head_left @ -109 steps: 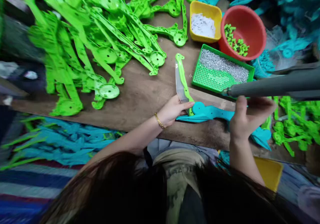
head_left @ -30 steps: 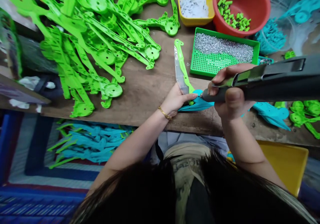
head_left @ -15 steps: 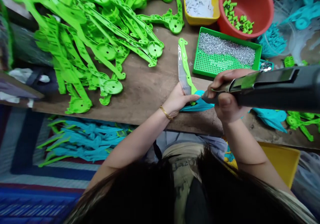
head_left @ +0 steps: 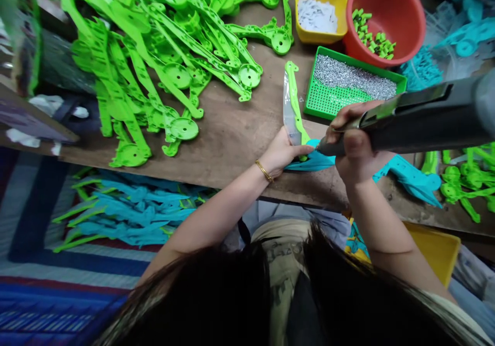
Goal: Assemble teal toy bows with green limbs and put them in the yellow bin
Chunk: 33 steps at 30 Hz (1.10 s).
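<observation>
My left hand (head_left: pixel 281 152), with a gold bangle at the wrist, is closed round a plastic part at the table's front edge. That part has a lime-green arm (head_left: pixel 294 98) with a clear strip along it, joined to a blue plastic body (head_left: pixel 317 159). A dark grey power screwdriver (head_left: pixel 410 124) lies nearly level in my right hand (head_left: pixel 358 150), whose fingers wrap round its front end. Its tip meets the blue body beside my left thumb. My right hand hides part of the blue piece. A green basket of small metal screws (head_left: pixel 353 80) stands just beyond.
Lime-green plastic parts (head_left: pixel 178 75) pile up at the left. Behind the basket are a yellow tub (head_left: pixel 320 35) of white pieces and a red bowl (head_left: pixel 406 16) of small green pieces. Blue-and-green assemblies (head_left: pixel 135 207) lie below the table edge. A yellow bin (head_left: pixel 436 253) is lower right.
The view has shifted, so the table's contents sit slightly further right. Both hands keep their hold, and the screwdriver's rear end appears a little higher and more tilted.
</observation>
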{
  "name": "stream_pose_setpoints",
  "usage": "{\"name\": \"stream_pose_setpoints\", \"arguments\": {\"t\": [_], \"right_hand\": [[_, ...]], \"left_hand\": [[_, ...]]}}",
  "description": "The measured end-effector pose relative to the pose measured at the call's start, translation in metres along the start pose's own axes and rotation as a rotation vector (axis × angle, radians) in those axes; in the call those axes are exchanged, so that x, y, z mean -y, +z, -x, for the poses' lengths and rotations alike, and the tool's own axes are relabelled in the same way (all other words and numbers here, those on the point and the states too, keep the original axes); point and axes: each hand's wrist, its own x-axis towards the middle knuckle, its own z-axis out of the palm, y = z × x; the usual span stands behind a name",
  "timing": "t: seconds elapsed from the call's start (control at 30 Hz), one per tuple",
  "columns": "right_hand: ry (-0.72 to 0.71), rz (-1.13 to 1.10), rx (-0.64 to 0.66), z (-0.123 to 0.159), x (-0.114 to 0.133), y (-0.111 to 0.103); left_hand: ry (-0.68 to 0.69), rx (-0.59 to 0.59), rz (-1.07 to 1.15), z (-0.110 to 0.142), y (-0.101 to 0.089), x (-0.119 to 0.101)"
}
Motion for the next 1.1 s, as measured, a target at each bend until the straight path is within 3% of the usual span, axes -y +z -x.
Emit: {"name": "stream_pose_setpoints", "arguments": {"t": [0.1,0.2,0.37,0.47,0.77,1.0,1.1], "right_hand": [[0.008,-0.063,-0.185,-0.007,0.006,-0.002],[-0.042,-0.159,-0.213,-0.013,0.011,-0.006],[0.161,-0.649,-0.132,-0.016,0.02,-0.018],[0.153,-0.841,-0.056,-0.012,0.016,-0.026],[0.12,-0.849,-0.019,-0.001,0.01,-0.034],[0.165,-0.827,-0.099,-0.001,0.01,-0.02],[0.177,-0.816,-0.073,-0.003,0.01,-0.014]], "left_hand": [[-0.016,0.007,-0.005,0.001,0.002,-0.004],[-0.047,0.009,-0.002,0.0,0.006,-0.006],[-0.035,-0.036,0.004,-0.003,0.01,-0.003],[-0.013,-0.012,-0.003,-0.003,0.011,-0.001],[-0.08,0.003,0.008,0.002,0.013,-0.009],[-0.035,-0.006,0.035,-0.003,0.012,-0.004],[-0.058,-0.023,0.034,-0.004,0.012,-0.002]]}}
